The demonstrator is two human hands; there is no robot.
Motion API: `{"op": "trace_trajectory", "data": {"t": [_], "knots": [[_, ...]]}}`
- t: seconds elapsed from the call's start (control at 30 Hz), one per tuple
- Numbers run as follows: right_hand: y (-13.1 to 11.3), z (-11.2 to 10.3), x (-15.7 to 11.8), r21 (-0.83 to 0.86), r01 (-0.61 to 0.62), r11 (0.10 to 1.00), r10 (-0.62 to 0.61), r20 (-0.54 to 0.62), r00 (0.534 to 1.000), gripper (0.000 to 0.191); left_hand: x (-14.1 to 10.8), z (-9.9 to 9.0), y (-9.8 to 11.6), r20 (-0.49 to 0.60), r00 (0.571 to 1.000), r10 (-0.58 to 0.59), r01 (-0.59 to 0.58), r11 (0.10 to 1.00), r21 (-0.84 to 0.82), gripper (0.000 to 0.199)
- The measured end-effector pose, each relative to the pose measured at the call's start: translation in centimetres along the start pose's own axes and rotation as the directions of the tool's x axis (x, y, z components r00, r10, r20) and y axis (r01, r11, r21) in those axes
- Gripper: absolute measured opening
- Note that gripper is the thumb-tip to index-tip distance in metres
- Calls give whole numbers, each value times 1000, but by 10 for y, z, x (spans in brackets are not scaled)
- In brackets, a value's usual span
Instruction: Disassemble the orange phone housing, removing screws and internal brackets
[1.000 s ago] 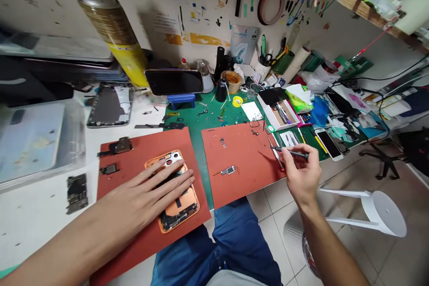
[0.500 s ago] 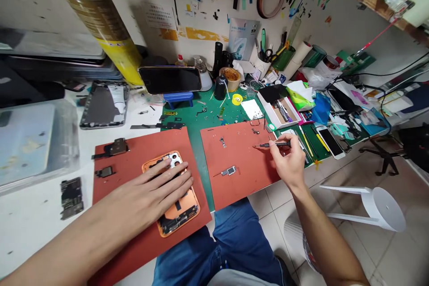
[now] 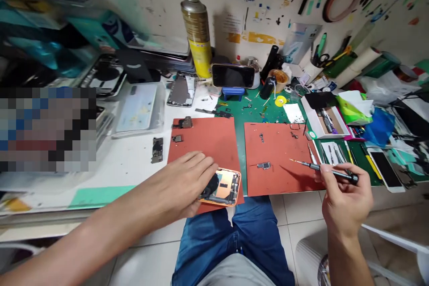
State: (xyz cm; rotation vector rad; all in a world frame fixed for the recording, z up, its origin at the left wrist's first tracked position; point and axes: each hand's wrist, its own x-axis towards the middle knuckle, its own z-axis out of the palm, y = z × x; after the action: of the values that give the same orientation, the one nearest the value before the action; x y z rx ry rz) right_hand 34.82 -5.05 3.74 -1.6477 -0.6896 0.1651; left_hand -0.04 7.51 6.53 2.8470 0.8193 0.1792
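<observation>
Orange phone rear housing (image 3: 223, 187), one only, lies open side up at the near right corner of the left terracotta silicone mat (image 3: 201, 143), its near edge running just past the mat. The left hand (image 3: 182, 183) reaches in from the near left, wrist low and fingers curled loosely over the housing's left end, touching it beside a black piece (image 3: 212, 186); whether it grips or merely rests there cannot be told. The right hand (image 3: 345, 196) is raised at the near right, clenched in a pinch around one precision screwdriver (image 3: 335, 174), whose thin tip points left over the right terracotta silicone mat (image 3: 278, 161), touching nothing visible.

Two small dark phone parts (image 3: 184, 123) sit at the far end of the left mat, and one bare logic board (image 3: 157, 150) lies on the white bench (image 3: 127, 165) just left of it. One metal bracket (image 3: 263, 166) and a few tiny parts lie on the right mat. Farther off, one phone (image 3: 233, 76) stands on a blue stand (image 3: 233, 93) beside one tall spray can (image 3: 196, 31).
</observation>
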Motion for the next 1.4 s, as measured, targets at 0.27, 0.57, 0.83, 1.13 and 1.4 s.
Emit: {"op": "trace_trajectory", "data": {"t": [0.27,0.57,0.83,1.13,1.4], "knots": [[-23,14,-55,139,-193,971,152,262,953,41,-24,9,8,42,999,-33,38,992,-123,59],[-32,41,-83,236,-473,849,334,454,826,40,-18,37,61,-411,878,-246,-31,827,-562,17],[-34,41,-90,230,-496,837,340,491,802,41,-8,50,67,-434,826,-360,-37,734,-679,2],[-37,37,-94,217,-440,871,296,483,824,41,-9,48,66,-435,849,-301,-80,741,-667,13],[-39,21,-102,152,-254,955,185,364,913,39,-13,46,67,-447,861,-244,-78,804,-590,12]]}}
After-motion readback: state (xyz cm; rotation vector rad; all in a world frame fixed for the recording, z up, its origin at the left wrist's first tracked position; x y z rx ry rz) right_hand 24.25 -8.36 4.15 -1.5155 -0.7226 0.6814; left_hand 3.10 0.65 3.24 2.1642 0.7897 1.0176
